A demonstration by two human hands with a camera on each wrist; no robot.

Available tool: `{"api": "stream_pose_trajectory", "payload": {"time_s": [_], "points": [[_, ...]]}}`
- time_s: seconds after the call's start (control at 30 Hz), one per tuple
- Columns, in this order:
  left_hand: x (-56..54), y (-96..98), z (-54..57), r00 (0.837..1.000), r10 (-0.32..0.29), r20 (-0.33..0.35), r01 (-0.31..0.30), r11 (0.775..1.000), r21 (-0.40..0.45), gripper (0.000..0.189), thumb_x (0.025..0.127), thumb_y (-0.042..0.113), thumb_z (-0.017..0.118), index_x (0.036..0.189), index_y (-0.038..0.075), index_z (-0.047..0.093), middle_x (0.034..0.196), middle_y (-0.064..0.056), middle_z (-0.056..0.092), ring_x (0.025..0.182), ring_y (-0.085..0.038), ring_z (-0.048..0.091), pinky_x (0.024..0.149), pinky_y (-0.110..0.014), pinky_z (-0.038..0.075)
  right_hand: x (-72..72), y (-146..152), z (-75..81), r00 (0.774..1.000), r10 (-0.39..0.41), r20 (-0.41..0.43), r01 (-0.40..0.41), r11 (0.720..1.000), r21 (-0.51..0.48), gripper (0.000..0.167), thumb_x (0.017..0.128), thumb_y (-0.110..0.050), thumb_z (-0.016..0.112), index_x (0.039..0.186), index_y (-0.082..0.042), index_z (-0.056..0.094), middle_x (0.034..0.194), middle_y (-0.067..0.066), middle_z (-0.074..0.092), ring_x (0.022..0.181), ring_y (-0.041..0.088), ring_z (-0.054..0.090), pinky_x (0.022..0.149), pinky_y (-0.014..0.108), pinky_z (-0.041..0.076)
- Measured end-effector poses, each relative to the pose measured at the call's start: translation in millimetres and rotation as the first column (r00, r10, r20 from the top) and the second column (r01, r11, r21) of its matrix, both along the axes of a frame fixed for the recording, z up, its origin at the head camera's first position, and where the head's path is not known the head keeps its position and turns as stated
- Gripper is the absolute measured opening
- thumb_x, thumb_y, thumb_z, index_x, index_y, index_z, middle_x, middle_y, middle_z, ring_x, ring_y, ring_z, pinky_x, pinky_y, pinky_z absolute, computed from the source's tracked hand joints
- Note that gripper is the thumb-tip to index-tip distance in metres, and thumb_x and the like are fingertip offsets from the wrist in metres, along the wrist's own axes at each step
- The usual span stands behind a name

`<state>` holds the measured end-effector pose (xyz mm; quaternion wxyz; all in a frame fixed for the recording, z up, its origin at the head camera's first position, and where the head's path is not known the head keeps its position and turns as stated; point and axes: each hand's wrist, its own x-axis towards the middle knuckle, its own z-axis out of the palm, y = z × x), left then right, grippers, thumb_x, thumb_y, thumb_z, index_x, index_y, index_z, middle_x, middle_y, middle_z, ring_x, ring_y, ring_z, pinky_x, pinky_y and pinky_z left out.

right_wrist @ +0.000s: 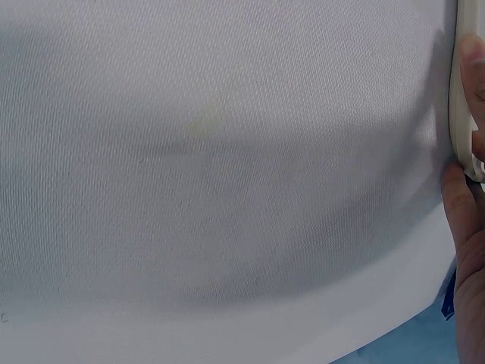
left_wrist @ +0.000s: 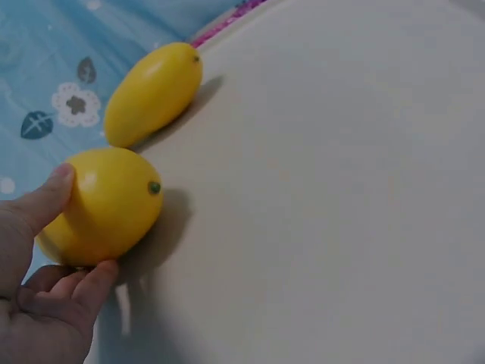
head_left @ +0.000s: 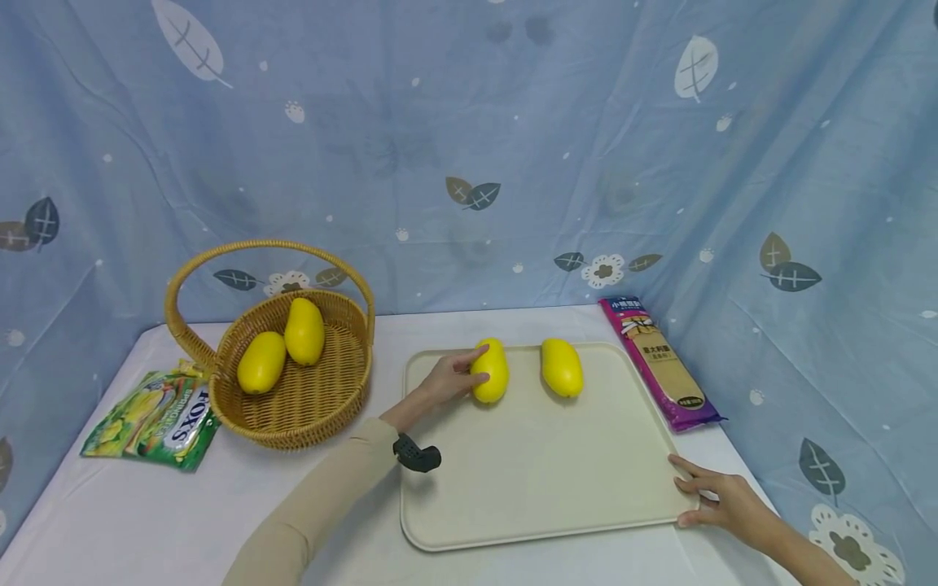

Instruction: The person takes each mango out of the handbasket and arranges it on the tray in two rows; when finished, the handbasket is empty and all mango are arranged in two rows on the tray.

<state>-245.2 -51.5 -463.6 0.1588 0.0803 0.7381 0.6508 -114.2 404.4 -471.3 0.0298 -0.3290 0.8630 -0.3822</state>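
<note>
My left hand (head_left: 449, 379) holds a yellow mango (head_left: 492, 372) at the back of the beige tray (head_left: 542, 464), thumb on one side and fingers on the other. The left wrist view shows this mango (left_wrist: 114, 205) with its small green stem spot facing the tray and its shadow beside it. Just to the right on the tray lies a second mango (head_left: 562, 369). At the tray's front right corner, my right hand (head_left: 725, 503) grips the rim. Only part of that hand (right_wrist: 471, 220) shows in the right wrist view, beside the tray rim (right_wrist: 459, 91).
A wicker basket (head_left: 322, 407) with a tall handle stands at the left, holding two mangoes (head_left: 282, 346). A green snack bag (head_left: 157, 415) lies left of the basket. A purple pasta packet (head_left: 659, 366) lies along the tray's right side. Blue patterned cloth (head_left: 410, 163) hangs behind.
</note>
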Motion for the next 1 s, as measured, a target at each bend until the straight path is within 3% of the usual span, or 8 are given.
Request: {"api": "stream_pose_trajectory", "payload": {"time_s": [0.1, 0.37, 0.57, 0.73, 0.9, 1.0], "points": [[-0.4, -3.7, 0.5, 0.999, 0.028, -0.024, -0.030, 0.998, -0.059, 0.056, 0.090, 0.015, 0.069, 0.141, 0.017, 0.048, 0.148, -0.012, 0.041, 0.111, -0.023, 0.052, 0.076, -0.025, 0.051, 0.2, -0.2, 0.8, 1.000, -0.015, -0.008, 0.015, 1.000, 0.025, 0.051, 0.068, -0.010, 0.082, 0.103, 0.022, 0.062, 0.140, -0.024, 0.035, 0.108, -0.010, 0.049, 0.076, 0.006, 0.048], [1.2, -9.2, 0.2, 0.996, 0.059, -0.065, -0.067, 0.990, -0.128, 0.057, 0.087, 0.021, 0.073, 0.139, 0.017, 0.051, 0.148, -0.008, 0.041, 0.134, -0.032, 0.039, 0.088, -0.031, 0.053, 0.1, -1.3, -0.3, 1.000, -0.019, 0.019, 0.019, 1.000, -0.001, 0.051, 0.068, -0.006, 0.081, 0.104, 0.023, 0.061, 0.139, -0.024, 0.036, 0.108, -0.010, 0.049, 0.076, 0.007, 0.049], [1.3, -8.5, 3.6, 0.996, 0.087, -0.037, -0.091, 0.987, -0.132, 0.056, 0.085, 0.019, 0.074, 0.138, 0.019, 0.054, 0.148, -0.008, 0.041, 0.133, -0.030, 0.040, 0.085, -0.028, 0.054, 1.3, -1.9, 0.4, 1.000, -0.006, 0.008, 0.006, 1.000, -0.016, 0.051, 0.067, -0.005, 0.081, 0.104, 0.024, 0.060, 0.140, -0.023, 0.037, 0.108, -0.009, 0.050, 0.076, 0.008, 0.049], [0.5, -8.6, 4.8, 0.993, 0.116, -0.025, -0.119, 0.976, -0.182, 0.057, 0.084, 0.021, 0.076, 0.137, 0.023, 0.055, 0.148, -0.006, 0.042, 0.121, -0.026, 0.052, 0.079, -0.028, 0.055, 2.1, -2.4, 1.3, 1.000, -0.013, 0.007, 0.013, 1.000, -0.002, 0.052, 0.068, -0.006, 0.081, 0.104, 0.023, 0.060, 0.140, -0.024, 0.036, 0.108, -0.010, 0.049, 0.076, 0.008, 0.049], [0.5, -9.7, 6.3, 0.989, 0.142, -0.027, -0.145, 0.969, -0.201, 0.057, 0.082, 0.022, 0.077, 0.136, 0.023, 0.056, 0.146, -0.004, 0.045, 0.128, -0.026, 0.047, 0.077, -0.028, 0.056, 2.0, -3.3, 3.2, 0.999, -0.038, 0.007, 0.038, 0.998, 0.040, 0.052, 0.068, -0.011, 0.082, 0.103, 0.022, 0.061, 0.137, -0.027, 0.034, 0.108, -0.012, 0.046, 0.076, 0.005, 0.047], [1.6, -10.3, 8.0, 0.988, 0.150, -0.030, -0.153, 0.967, -0.203, 0.057, 0.082, 0.022, 0.077, 0.135, 0.021, 0.057, 0.145, -0.005, 0.045, 0.123, -0.025, 0.050, 0.076, -0.030, 0.056, 1.7, -3.5, 3.5, 0.999, -0.045, 0.001, 0.044, 0.998, 0.053, 0.052, 0.068, -0.013, 0.082, 0.102, 0.021, 0.062, 0.136, -0.027, 0.035, 0.108, -0.012, 0.045, 0.076, 0.005, 0.047]]}}
